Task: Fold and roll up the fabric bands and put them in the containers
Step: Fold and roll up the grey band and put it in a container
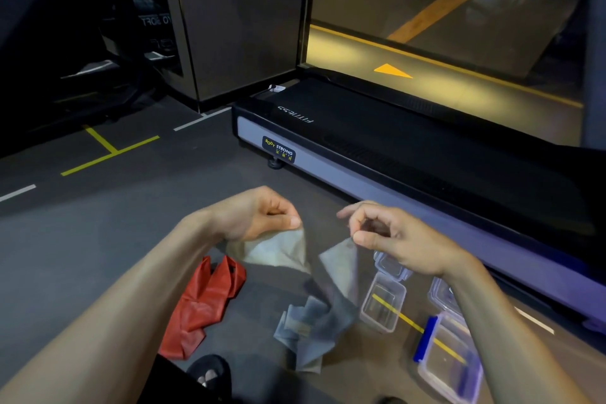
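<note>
A thin grey fabric band point(314, 302) hangs between my hands, its lower part crumpled on the floor. My left hand point(259, 215) pinches one upper corner and my right hand point(390, 236) pinches the other, both raised above the floor. A red fabric band point(203, 302) lies in a heap on the floor below my left forearm. To the right stand clear plastic containers: a small open one point(382, 303), a larger one with a blue clip point(449, 357), and lids point(390, 264) behind them, partly hidden by my right arm.
A treadmill base point(377, 154) runs across the floor just beyond my hands. Yellow and white tape lines point(108, 151) mark the dark floor. A foot in a black sandal point(208, 371) shows at the bottom. A glass wall rises behind the treadmill.
</note>
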Tool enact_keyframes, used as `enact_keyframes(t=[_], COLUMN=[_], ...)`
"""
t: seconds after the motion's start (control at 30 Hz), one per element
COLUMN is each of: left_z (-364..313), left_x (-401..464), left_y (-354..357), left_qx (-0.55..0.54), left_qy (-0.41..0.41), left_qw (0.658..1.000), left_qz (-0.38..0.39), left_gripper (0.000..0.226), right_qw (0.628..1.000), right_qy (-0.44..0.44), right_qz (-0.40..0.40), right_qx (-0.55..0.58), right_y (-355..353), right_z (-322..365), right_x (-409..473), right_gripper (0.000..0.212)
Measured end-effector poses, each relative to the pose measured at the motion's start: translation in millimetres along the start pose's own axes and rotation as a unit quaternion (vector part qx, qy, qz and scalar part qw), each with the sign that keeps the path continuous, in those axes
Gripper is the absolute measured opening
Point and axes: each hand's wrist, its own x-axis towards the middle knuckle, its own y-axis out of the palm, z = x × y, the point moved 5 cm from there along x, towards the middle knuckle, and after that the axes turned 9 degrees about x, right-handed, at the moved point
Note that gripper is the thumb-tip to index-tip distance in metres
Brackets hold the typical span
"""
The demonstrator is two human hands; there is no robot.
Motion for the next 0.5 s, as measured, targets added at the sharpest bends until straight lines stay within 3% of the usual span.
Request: enact_keyframes(t=[0.13, 0.23, 0.37, 0.5], left_z=[-3.3, -12.0, -27.7, -30.7], left_x=[8.9, 12.1, 10.9, 9.3], left_y=[9.5, 15.1, 16.7, 16.5], left_qx=[0.095, 0.106, 0.063, 0.021], left_qy=[0.014, 0.026, 0.065, 0.084], left_qw=[0.995, 0.993, 0.995, 0.995], left_qz=[0.020, 0.035, 0.040, 0.041], left_gripper=[0.022, 0.022, 0.032, 0.032], right_qw=[0.997, 0.996, 0.994, 0.995], right_qy=[-0.033, -0.067, -0.096, -0.069], right_qz=[0.061, 0.038, -0.045, 0.015], right_qx=[0.045, 0.049, -0.002, 0.074], right_y=[25.7, 43.3, 39.6, 44.2], right_z=[31.3, 37.2, 22.2, 9.0], right_x=[0.0, 9.2, 23.6, 27.8], right_gripper=[0.002, 0.006, 0.007, 0.003])
